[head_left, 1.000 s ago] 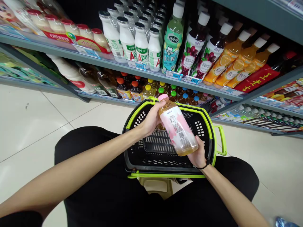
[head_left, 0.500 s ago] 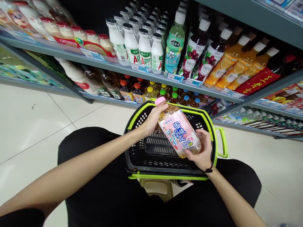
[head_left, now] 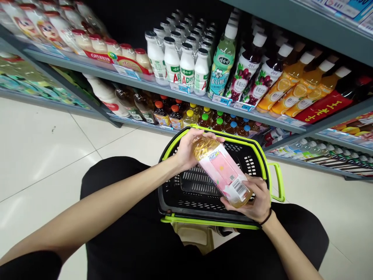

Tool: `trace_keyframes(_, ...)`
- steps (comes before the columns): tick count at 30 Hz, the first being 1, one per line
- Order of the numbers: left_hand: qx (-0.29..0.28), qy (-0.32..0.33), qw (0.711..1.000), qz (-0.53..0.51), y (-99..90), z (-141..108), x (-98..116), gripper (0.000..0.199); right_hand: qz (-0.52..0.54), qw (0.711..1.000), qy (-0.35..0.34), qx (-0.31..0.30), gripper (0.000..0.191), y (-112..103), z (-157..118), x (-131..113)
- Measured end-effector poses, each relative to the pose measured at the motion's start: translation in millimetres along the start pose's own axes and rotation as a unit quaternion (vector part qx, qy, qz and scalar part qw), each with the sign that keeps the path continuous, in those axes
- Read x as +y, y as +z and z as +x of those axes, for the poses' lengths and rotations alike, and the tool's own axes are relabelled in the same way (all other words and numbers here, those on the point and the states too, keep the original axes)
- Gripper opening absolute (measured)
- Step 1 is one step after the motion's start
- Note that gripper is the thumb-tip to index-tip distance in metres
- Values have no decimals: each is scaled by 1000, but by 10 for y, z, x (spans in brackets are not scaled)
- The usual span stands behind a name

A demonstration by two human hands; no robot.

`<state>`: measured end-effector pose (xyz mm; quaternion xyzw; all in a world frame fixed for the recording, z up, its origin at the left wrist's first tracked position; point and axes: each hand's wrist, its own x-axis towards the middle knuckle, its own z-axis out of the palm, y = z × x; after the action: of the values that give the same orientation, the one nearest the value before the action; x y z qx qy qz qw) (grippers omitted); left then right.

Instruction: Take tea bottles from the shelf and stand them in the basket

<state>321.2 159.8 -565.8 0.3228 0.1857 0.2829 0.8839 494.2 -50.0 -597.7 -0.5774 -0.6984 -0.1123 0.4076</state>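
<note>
A large bottle (head_left: 223,171) of amber drink with a pink and white label lies tilted between both hands. My left hand (head_left: 189,149) wraps round its neck end at the upper left and hides the cap. The base end at the lower right is gripped by my right hand (head_left: 253,200), which has a dark band at the wrist. The label side facing up shows a barcode near the base. Beneath the bottle is a black basket (head_left: 195,208) with lime-green rims and handles, resting between the knees.
Ahead, a grey shelf (head_left: 163,91) holds white milk bottles (head_left: 171,62), a green bottle (head_left: 222,62), grape drinks (head_left: 243,72) and orange drinks (head_left: 278,87). Small bottles with coloured caps stand on the lower shelf. A beige stool (head_left: 195,237) shows below the basket.
The bottle has been turned about its length, from its front label to its barcode side. My left hand now covers the pink cap. The whole view has shifted slightly.
</note>
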Motion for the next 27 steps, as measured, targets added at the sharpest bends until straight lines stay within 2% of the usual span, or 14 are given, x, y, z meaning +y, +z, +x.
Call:
trace_keyframes(4, -31, 9, 999, 30, 11, -19, 77, 39, 67, 996, 50, 18, 85, -5, 40, -36)
trace_keyframes(6, -33, 5, 999, 34, 31, -34, 95, 40, 139, 980, 139, 30, 76, -2, 69, -44)
trace_keyframes(7, -32, 2, 999, 33, 40, -42, 97, 39, 183, 963, 197, 34, 68, -1, 76, -39)
trace_keyframes(10, -42, -3, 999, 32, 46, -63, 78, 42, 336, 873, 352, 33, 50, 4, 62, 9)
trace_keyframes(13, -67, -11, 996, 58, 10, -75, 57, 50, 450, 774, 445, 39, 42, 22, 46, 71)
trace_keyframes(16, -73, -40, 994, 78, -63, -73, 30, 57, 512, 665, 543, 28, 42, 45, 88, 139)
trace_keyframes(19, -31, -63, 992, 108, -174, -41, -49, 64, 555, 565, 610, -19, 42, 81, 122, 259)
trace_keyframes(21, 8, -74, 988, 139, -262, -4, -140, 70, 581, 521, 623, -47, 41, 136, 94, 355)
trace_keyframes(22, 25, -82, 984, 157, -306, 16, -195, 69, 587, 508, 628, -58, 41, 177, 63, 397)
trace_keyframes(23, 39, -89, 979, 178, -349, 34, -253, 67, 581, 506, 634, -71, 42, 226, 25, 432)
trace_keyframes(27, 62, -118, 952, 276, -479, 71, -477, 66, 484, 567, 656, -123, 47, 458, -151, 501)
